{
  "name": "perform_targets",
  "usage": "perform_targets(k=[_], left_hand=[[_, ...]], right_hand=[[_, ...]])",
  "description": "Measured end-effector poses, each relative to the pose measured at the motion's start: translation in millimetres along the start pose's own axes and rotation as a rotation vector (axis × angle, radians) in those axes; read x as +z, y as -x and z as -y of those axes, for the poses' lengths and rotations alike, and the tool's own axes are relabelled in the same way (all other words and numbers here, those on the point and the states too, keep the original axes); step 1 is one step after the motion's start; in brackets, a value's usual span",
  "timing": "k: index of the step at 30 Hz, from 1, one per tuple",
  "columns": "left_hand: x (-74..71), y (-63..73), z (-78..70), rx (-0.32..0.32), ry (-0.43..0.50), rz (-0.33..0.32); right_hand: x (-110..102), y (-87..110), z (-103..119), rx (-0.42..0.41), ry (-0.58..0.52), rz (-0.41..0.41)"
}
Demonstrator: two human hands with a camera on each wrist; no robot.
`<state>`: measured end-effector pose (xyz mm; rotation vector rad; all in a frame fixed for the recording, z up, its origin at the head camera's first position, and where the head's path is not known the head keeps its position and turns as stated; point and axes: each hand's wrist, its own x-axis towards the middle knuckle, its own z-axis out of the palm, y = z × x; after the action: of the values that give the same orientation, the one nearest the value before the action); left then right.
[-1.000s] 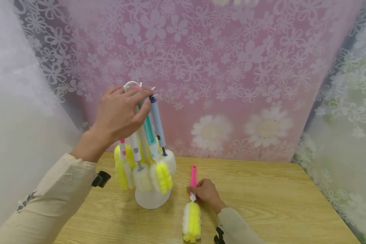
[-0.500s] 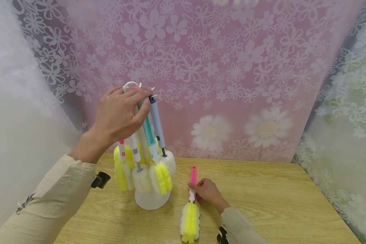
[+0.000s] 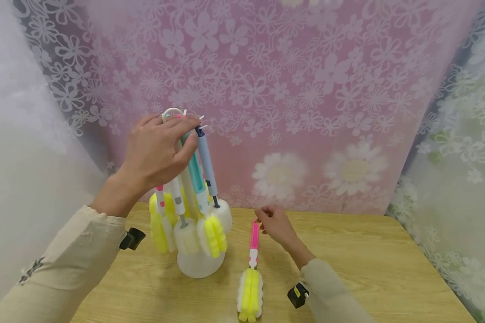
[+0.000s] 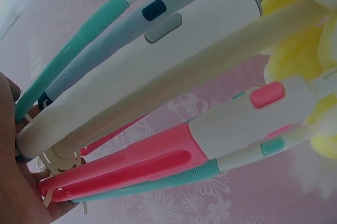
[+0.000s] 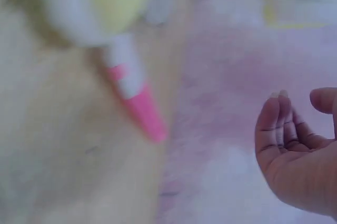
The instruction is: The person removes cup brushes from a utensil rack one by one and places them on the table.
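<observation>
My left hand (image 3: 155,143) grips the top of a white brush stand (image 3: 200,264) at the left of the table. Sponge bottle brushes hang around its pole, among them a teal-handled one (image 3: 196,172) and a blue-handled one (image 3: 208,163). The left wrist view has their handles side by side, with a pink handle (image 4: 131,163) below the beige pole (image 4: 200,71). A pink-and-white bottle brush (image 3: 250,291) with a yellow and white sponge lies on the table. Just above its handle end is my right hand (image 3: 279,226), fingers loosely bent and holding nothing.
The wood-grain table (image 3: 347,264) reaches back to a pink flowered curtain (image 3: 287,112). Pale sheets hang at the left and right sides. Each sleeve carries a black wrist camera, such as the right one (image 3: 297,295).
My right hand has let go of the pink bottle brush and moved up toward the end of its handle. The brush has turned slightly. My left hand keeps its place on the stand.
</observation>
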<state>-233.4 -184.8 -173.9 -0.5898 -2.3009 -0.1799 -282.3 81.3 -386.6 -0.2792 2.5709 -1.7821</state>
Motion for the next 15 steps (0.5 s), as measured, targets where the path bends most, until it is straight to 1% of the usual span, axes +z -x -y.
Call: perform_targets(k=[4,9,12,15], left_hand=[[0.0,0.4,0.4,0.000,-0.006,-0.003],[0.5,0.6,0.3,-0.007,-0.012,0.009],[0.8,1.0,0.3,-0.007,-0.013,0.008],[1.1,0.9,0.0,-0.004,-0.016,-0.001]], right_hand=[[3.0,-5.5,34.8,-0.107,-0.070,0.000],[11.7,-3.8,75.5,-0.276,-0.081,0.021],[19.1,-3.1,93.7,-0.370,-0.096,0.045],[25.4,-3.8,105.5,-0.428,-0.116,0.068]])
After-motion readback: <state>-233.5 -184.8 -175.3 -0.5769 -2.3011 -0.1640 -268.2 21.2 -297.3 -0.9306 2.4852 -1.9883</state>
